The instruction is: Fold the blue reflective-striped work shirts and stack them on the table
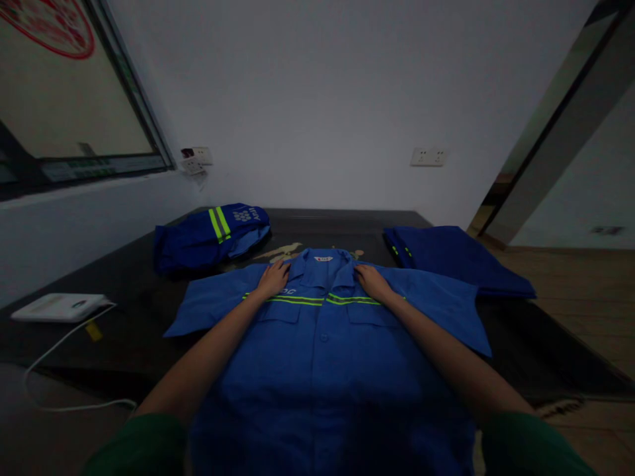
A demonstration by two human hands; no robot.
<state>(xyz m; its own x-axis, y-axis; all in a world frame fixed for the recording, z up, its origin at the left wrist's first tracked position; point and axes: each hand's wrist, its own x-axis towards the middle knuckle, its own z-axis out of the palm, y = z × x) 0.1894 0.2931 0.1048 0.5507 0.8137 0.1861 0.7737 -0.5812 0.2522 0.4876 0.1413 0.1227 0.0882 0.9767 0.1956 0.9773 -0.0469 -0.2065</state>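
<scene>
A blue short-sleeved work shirt (325, 357) with yellow-green stripes lies front side up, its collar toward the wall and both sleeves spread out. My left hand (273, 278) rests flat on the shirt's shoulder, left of the collar, fingers stretched out. On the opposite shoulder lies my right hand (373, 282), its fingers extended over the cloth near the collar. Neither hand visibly pinches the fabric. The shirt's lower part reaches down between my forearms and falls into shadow.
A bundled dark blue garment (193, 244) with a reflective band sits at the back left of the dark table (342, 228). Folded blue clothing (451, 254) lies at the back right. A white device (59, 307) with a cable (59, 344) is at the left. Sockets (428, 157) are on the wall.
</scene>
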